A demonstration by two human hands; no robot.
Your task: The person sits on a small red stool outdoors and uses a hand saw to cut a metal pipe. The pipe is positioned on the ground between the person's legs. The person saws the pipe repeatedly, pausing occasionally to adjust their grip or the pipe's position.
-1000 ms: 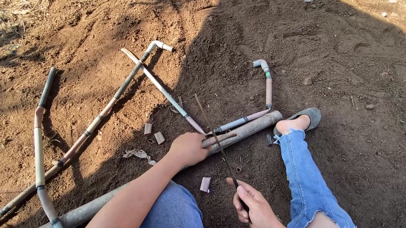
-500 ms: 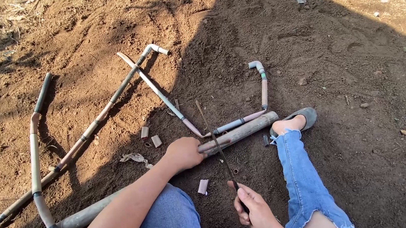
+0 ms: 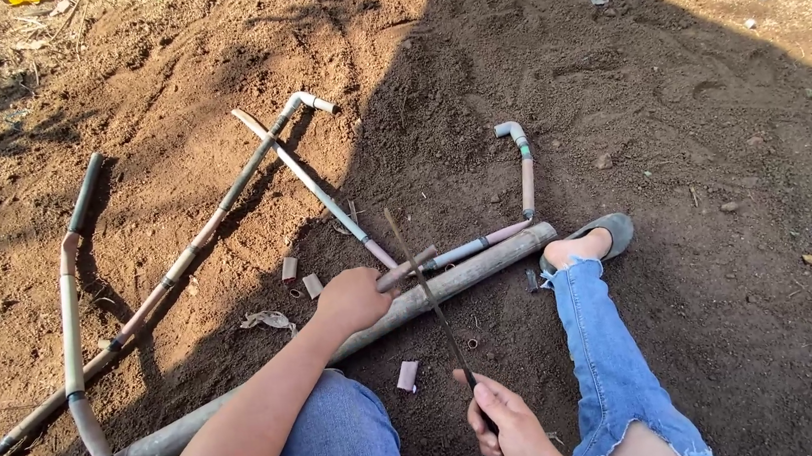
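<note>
Plastic pipe stub [image 3: 408,269], likely light and stiff (slippery perhaps), clamped in left hand [image 3: 353,299]; right hand [image 3: 509,426] grips thin saw blade [image 3: 428,291].

Long pipe [image 3: 243,396] lies across ground [image 3: 717,125]; short pipe stub [image 3: 405,269] on it; elbowed pipes [image 3: 521,176] behind; offcut [image 3: 407,375] before it.

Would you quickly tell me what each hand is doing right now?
Left hand: closed around a short pipe piece, resting on the long pipe.
Right hand: closed on the saw blade.
</note>
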